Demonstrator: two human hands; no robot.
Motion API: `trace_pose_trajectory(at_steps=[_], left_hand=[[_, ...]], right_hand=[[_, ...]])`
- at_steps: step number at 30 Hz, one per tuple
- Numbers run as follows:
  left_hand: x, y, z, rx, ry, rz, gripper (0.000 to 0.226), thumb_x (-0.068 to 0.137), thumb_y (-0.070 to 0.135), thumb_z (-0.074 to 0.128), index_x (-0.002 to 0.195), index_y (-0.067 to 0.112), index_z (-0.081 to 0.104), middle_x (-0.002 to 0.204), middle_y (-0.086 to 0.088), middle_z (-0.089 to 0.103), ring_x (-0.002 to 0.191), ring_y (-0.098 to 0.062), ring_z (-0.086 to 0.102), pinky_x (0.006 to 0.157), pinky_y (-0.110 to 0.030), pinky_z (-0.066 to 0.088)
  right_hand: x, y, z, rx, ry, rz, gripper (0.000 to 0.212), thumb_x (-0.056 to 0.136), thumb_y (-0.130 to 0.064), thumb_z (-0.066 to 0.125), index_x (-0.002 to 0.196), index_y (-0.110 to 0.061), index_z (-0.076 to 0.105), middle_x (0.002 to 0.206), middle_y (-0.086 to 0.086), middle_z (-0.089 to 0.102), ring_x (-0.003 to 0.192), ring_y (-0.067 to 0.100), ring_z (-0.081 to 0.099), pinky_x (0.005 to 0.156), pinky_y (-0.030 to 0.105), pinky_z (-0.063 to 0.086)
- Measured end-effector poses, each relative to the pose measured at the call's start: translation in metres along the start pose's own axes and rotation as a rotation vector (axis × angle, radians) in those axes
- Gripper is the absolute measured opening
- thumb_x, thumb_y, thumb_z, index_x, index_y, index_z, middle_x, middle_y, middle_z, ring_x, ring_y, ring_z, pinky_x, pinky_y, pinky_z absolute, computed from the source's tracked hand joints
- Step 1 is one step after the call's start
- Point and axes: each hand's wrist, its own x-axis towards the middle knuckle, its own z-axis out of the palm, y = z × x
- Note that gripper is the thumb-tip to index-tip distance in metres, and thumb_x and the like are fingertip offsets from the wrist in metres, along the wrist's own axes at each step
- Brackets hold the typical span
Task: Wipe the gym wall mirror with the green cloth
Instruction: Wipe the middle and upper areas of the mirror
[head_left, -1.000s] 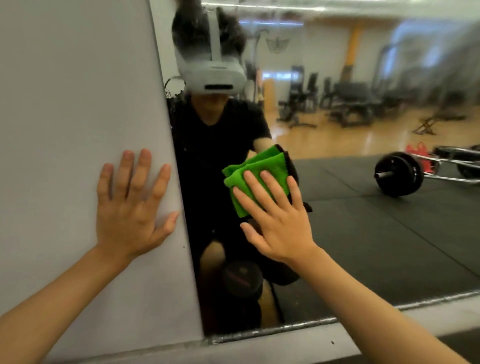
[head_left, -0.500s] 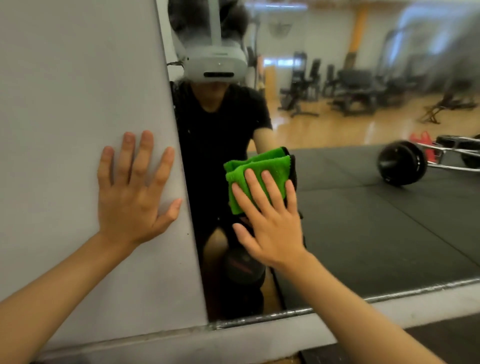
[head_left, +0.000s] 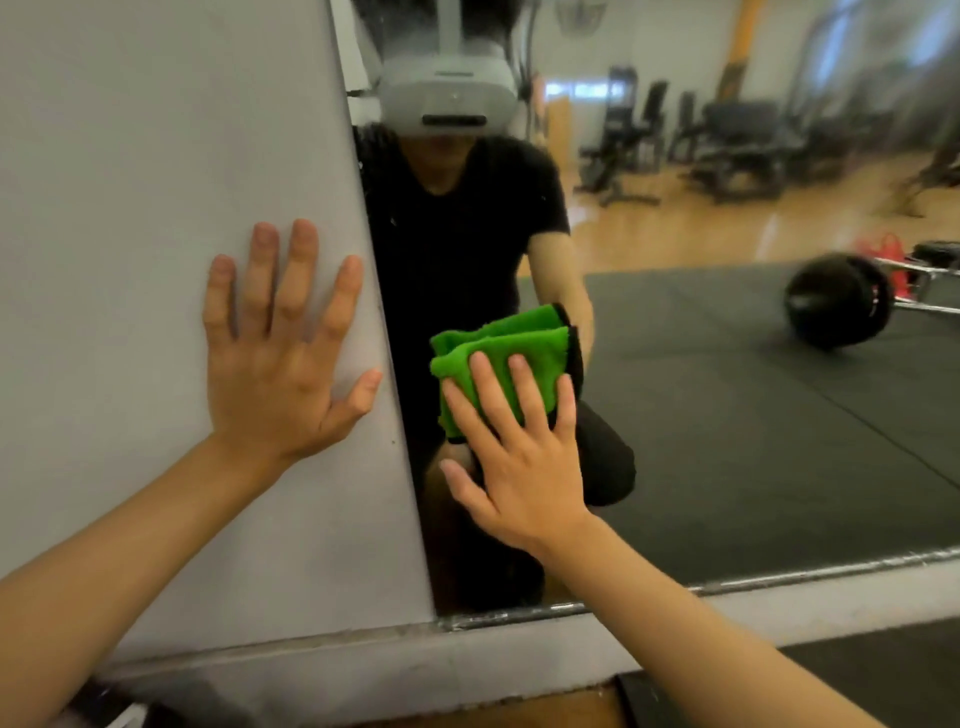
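Mid-wipe: the right hand (head_left: 524, 467), grip open, presses the green cloth (head_left: 498, 351) on the mirror (head_left: 727, 441), low at its left edge. The left hand (head_left: 280, 364) lies open on the wall (head_left: 130, 208) beside it. Much of the glass is likely still unwiped.

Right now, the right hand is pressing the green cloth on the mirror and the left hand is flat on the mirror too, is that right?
Not quite. The head view shows the left hand flat on the grey wall beside the mirror, not on the glass. The right hand does press the green cloth on the mirror, fingers straight.
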Motion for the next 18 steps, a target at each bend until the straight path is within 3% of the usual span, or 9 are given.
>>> trace_pose_trajectory(at_steps=[2,4,6,8,10,11,12,15,18], left_hand=[[0.0,0.0,0.0,0.006,0.0,-0.005,0.079,0.105,0.059,0.024,0.169,0.013,0.023,0.171,-0.024,0.018,0.164,-0.037,0.002,0.13,-0.058,0.005],[0.0,0.001,0.0,0.015,0.003,-0.004,0.078,0.106,0.059,0.024,0.168,0.012,0.024,0.17,-0.026,0.02,0.162,-0.042,0.007,0.13,-0.058,0.005],[0.0,0.003,-0.001,0.005,-0.003,-0.006,0.077,0.106,0.058,0.025,0.169,0.013,0.023,0.169,-0.026,0.02,0.158,-0.046,0.012,0.13,-0.058,0.004],[0.001,0.002,-0.001,0.024,-0.002,-0.01,0.077,0.106,0.058,0.026,0.169,0.014,0.023,0.168,-0.025,0.02,0.157,-0.046,0.014,0.129,-0.059,0.006],[0.002,0.002,-0.002,0.041,-0.003,-0.01,0.077,0.106,0.059,0.026,0.169,0.014,0.023,0.168,-0.025,0.022,0.156,-0.047,0.016,0.129,-0.06,0.008],[0.003,0.002,-0.002,0.043,-0.005,-0.012,0.078,0.105,0.059,0.026,0.168,0.013,0.024,0.168,-0.026,0.023,0.156,-0.047,0.017,0.129,-0.06,0.009],[0.002,0.002,-0.002,0.045,-0.008,-0.016,0.078,0.105,0.059,0.026,0.168,0.013,0.026,0.168,-0.026,0.024,0.155,-0.048,0.018,0.129,-0.06,0.01],[0.0,0.001,-0.003,0.055,-0.017,-0.015,0.085,0.102,0.066,0.028,0.167,0.012,0.029,0.167,-0.029,0.028,0.154,-0.05,0.022,0.129,-0.06,0.011],[0.001,0.0,-0.004,0.045,-0.011,-0.004,0.1,0.094,0.079,0.04,0.164,0.009,0.035,0.165,-0.031,0.031,0.153,-0.051,0.024,0.127,-0.062,0.014]], right_hand=[[-0.014,0.025,0.003,-0.047,-0.014,-0.154,0.065,0.105,-0.054,0.035,0.166,-0.035,0.02,0.176,-0.007,0.006,0.162,0.019,0.002,0.129,0.049,-0.004],[-0.034,0.072,-0.001,-0.11,0.019,-0.131,0.063,0.106,-0.051,0.033,0.166,-0.036,0.019,0.176,-0.006,0.005,0.162,0.019,0.004,0.129,0.049,-0.002],[-0.056,0.12,-0.01,-0.121,0.078,0.1,0.06,0.109,-0.051,0.029,0.165,-0.033,0.02,0.176,-0.001,0.001,0.162,0.027,0.002,0.129,0.055,0.0],[-0.058,0.137,-0.015,-0.048,0.163,0.465,0.065,0.111,-0.053,0.021,0.168,-0.022,0.014,0.174,0.015,0.006,0.159,0.043,0.005,0.126,0.067,0.005],[-0.036,0.113,-0.009,-0.002,0.238,0.747,0.077,0.109,-0.059,0.014,0.166,-0.007,0.014,0.169,0.031,0.014,0.154,0.054,0.01,0.121,0.074,0.008],[-0.024,0.089,-0.005,0.019,0.242,0.775,0.081,0.108,-0.061,0.013,0.164,-0.003,0.016,0.167,0.033,0.016,0.154,0.056,0.01,0.121,0.075,0.007],[-0.017,0.061,0.0,0.037,0.217,0.713,0.081,0.107,-0.061,0.014,0.164,-0.003,0.017,0.168,0.032,0.016,0.155,0.055,0.008,0.123,0.073,0.004],[-0.033,-0.021,0.019,0.078,-0.019,0.257,0.073,0.104,-0.06,0.025,0.167,-0.023,0.017,0.173,0.009,0.01,0.161,0.034,-0.007,0.126,0.059,-0.01],[-0.053,-0.024,0.024,0.055,-0.16,-0.157,0.064,0.105,-0.056,0.032,0.165,-0.032,0.025,0.174,-0.009,0.013,0.162,0.019,-0.001,0.129,0.047,-0.006]])
